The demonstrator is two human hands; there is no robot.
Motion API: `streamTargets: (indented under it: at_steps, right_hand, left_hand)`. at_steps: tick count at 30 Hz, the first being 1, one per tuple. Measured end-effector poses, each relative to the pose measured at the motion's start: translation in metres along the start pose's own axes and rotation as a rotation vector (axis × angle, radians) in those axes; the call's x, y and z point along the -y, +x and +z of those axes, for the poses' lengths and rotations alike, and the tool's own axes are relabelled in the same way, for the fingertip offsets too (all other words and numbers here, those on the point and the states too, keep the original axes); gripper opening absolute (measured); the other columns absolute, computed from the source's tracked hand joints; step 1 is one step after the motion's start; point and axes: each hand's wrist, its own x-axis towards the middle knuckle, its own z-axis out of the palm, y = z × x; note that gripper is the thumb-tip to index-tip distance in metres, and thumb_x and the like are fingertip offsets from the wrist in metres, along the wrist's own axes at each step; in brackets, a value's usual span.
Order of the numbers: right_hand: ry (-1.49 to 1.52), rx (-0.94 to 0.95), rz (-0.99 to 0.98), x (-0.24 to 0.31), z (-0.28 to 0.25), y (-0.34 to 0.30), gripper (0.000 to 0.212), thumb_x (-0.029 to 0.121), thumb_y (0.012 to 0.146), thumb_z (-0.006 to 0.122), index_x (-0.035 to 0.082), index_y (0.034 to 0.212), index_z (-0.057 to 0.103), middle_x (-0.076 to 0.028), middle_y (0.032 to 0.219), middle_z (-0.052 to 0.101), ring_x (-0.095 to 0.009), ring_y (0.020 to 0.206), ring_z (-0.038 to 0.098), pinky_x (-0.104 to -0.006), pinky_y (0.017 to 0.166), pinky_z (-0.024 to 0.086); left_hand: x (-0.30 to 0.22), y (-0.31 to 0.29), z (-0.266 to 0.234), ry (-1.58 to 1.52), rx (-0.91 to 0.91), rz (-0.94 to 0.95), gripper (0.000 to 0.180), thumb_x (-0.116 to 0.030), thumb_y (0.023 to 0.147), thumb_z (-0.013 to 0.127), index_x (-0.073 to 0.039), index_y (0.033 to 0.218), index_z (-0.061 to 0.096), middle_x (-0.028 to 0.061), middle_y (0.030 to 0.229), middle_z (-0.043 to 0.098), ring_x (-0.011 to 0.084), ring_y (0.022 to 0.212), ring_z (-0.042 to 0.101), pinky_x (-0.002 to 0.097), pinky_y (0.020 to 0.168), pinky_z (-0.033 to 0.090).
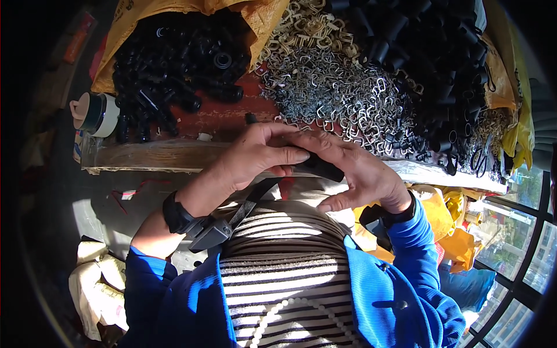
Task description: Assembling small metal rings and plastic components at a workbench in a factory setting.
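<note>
A short black tube (322,167) lies across in front of my chest, just above the table's near edge. My left hand (252,152) is closed round its left part, thumb along the top. My right hand (362,165) bends its fingers over the tube from the far side, against my left fingers; its thumb stands apart, lower down. The tube's middle is hidden by my fingers. Beyond my left wrist a small dark end (250,118) shows; whether it belongs to the tube I cannot tell. A heap of silvery metal loops (348,95) lies just past my hands.
Black plastic parts (174,64) spill from a yellow sack (119,37) at far left. Brass-coloured rings (316,26) and black tubes (429,52) are piled behind and right. A green-and-white lidded cup (107,115) stands at the left edge. The wooden table edge (156,155) runs before me.
</note>
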Motion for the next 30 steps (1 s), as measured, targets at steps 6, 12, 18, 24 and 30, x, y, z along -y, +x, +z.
streamTargets:
  at_steps: [6, 12, 18, 24, 30]
  right_hand:
    - [0.15, 0.047, -0.032, -0.005, 0.007, 0.004, 0.072, 0.033, 0.06, 0.068, -0.004, 0.115, 0.04, -0.019, 0.111, 0.045, -0.032, 0.1, 0.047, -0.0364, 0.087, 0.034]
    - [0.049, -0.201, -0.042, -0.008, 0.014, 0.0, 0.061, 0.031, 0.062, 0.063, -0.006, 0.108, 0.045, -0.018, 0.101, 0.051, -0.03, 0.095, 0.049, -0.0352, 0.084, 0.036]
    - [0.009, -0.347, -0.079, -0.015, 0.02, -0.001, 0.052, 0.028, 0.063, 0.061, -0.005, 0.102, 0.048, -0.016, 0.094, 0.052, -0.026, 0.085, 0.052, -0.0333, 0.079, 0.038]
    - [-0.014, -0.447, -0.084, -0.012, 0.021, -0.003, 0.037, 0.025, 0.065, 0.059, -0.003, 0.089, 0.053, -0.011, 0.082, 0.054, -0.022, 0.074, 0.053, -0.0309, 0.073, 0.041]
    - [0.001, -0.464, -0.047, -0.01, 0.025, -0.011, 0.03, 0.023, 0.066, 0.058, -0.002, 0.082, 0.054, -0.01, 0.077, 0.055, -0.02, 0.069, 0.052, -0.0285, 0.067, 0.041]
  left_hand:
    - [0.008, 0.001, 0.011, -0.118, 0.051, 0.068, 0.047, -0.003, 0.068, 0.064, -0.001, 0.11, 0.042, 0.0046, 0.079, 0.057, 0.01, 0.065, 0.056, 0.0207, 0.055, 0.047]
    - [0.02, 0.005, 0.012, -0.289, 0.117, 0.225, 0.056, 0.002, 0.067, 0.061, -0.001, 0.117, 0.037, 0.0066, 0.098, 0.053, 0.0137, 0.087, 0.053, 0.0236, 0.071, 0.047]
    - [0.021, 0.007, 0.012, -0.311, 0.101, 0.18, 0.051, 0.004, 0.067, 0.061, -0.001, 0.113, 0.039, 0.0065, 0.089, 0.055, 0.0129, 0.082, 0.054, 0.0237, 0.072, 0.045]
    - [0.023, 0.006, 0.015, -0.395, 0.082, 0.14, 0.051, 0.004, 0.067, 0.061, 0.0, 0.113, 0.037, 0.0079, 0.086, 0.056, 0.0131, 0.079, 0.055, 0.0232, 0.07, 0.045]
    - [0.024, 0.004, 0.02, -0.47, 0.115, 0.109, 0.057, 0.001, 0.069, 0.062, 0.002, 0.116, 0.032, 0.0093, 0.086, 0.057, 0.0137, 0.079, 0.056, 0.0226, 0.069, 0.045]
